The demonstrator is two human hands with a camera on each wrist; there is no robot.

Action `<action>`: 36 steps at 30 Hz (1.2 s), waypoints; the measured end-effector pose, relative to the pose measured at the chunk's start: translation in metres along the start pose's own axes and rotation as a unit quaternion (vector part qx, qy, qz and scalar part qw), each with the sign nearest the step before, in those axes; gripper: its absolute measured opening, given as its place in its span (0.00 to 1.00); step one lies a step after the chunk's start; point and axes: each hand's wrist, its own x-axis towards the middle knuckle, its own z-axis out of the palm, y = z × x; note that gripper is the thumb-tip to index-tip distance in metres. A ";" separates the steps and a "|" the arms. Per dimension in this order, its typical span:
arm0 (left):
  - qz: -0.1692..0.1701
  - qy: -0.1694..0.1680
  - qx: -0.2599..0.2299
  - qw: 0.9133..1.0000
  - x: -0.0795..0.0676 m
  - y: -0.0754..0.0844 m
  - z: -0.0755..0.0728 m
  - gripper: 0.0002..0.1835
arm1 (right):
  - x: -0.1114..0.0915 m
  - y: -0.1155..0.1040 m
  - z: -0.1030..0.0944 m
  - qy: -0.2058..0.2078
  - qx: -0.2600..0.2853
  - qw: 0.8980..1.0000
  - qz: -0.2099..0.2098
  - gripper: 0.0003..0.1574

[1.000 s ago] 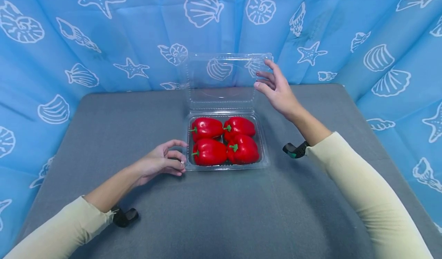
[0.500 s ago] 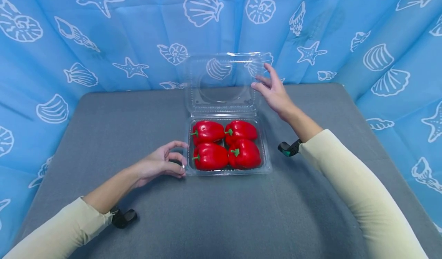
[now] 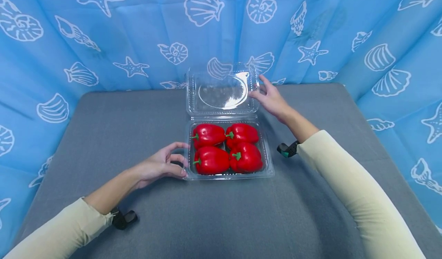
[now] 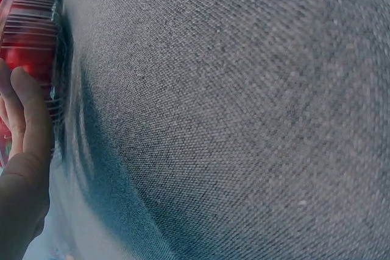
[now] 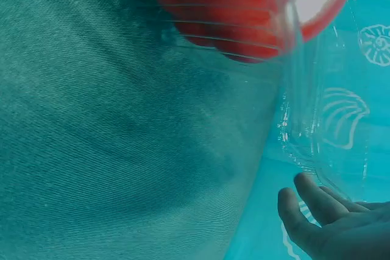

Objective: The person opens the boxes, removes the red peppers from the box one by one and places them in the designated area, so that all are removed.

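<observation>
Inspector A: On the grey cloth-covered table (image 3: 138, 115)?
Inspector B: Clear plastic hinged box (image 3: 229, 177), hinge crosswise; raised transparent lid (image 3: 222, 92) lies left of the nearer right hand (image 3: 272, 98).
Inspector A: Fingers?
Inspector B: Right: apart at the lid's edge; cannot tell if pinching. Left hand (image 3: 160, 164): apart, at the box's left.

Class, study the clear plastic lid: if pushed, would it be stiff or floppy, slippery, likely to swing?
The clear plastic lid would probably flex, since it looks thin and see-through. It would likely swing rather than slide, as its lower edge seems joined to the tray. Its bright glare suggests a smooth, slippery surface.
</observation>
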 end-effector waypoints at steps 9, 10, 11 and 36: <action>0.006 -0.010 0.000 1.000 -0.001 -0.003 0.001 0.37 | 0.000 0.009 0.005 -0.063 -0.100 0.992 0.041 0.53; 0.006 -0.010 -0.001 1.000 -0.001 -0.003 0.001 0.37 | -0.001 0.010 0.006 -0.073 -0.114 0.990 0.047 0.53; 0.007 -0.009 -0.001 1.000 0.000 -0.003 0.001 0.36 | -0.001 0.012 0.008 -0.084 -0.127 0.987 0.052 0.53; 0.020 0.017 0.001 1.000 0.003 -0.003 0.002 0.35 | -0.034 0.016 -0.011 -0.120 -0.187 0.975 -0.021 0.55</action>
